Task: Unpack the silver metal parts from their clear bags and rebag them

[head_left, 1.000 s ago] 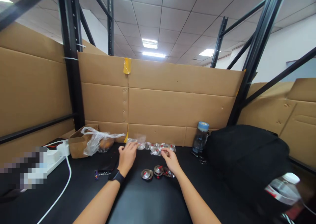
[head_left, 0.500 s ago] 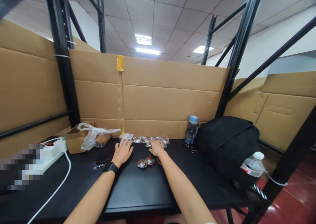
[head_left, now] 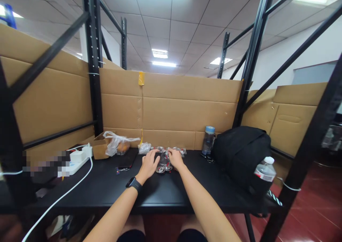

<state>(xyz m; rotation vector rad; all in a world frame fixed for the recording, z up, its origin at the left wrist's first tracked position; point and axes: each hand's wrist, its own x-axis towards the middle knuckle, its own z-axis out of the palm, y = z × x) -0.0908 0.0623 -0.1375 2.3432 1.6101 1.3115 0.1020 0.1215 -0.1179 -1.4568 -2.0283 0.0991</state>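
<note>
Silver and red mark a cluster of small metal pieces [head_left: 160, 169] on a black table [head_left: 157, 194], lying between a person's two bare hands. The left hand [head_left: 148, 165] is palm down at the cluster's left edge, fingers loosely parted and bent; the right hand [head_left: 175, 159] has its fingers curled toward the cluster's far side. Whether either grips anything cannot be told, the fingertips being small and partly hidden. Clear packets [head_left: 183, 151] lie just behind, near the foot of the cardboard [head_left: 171, 117], with a bottle [head_left: 207, 142] off to the right. The step in hand appears to be two-handed handling of pieces and packets; the next move would seem to call for light fingertip control amid such crowding.
</note>
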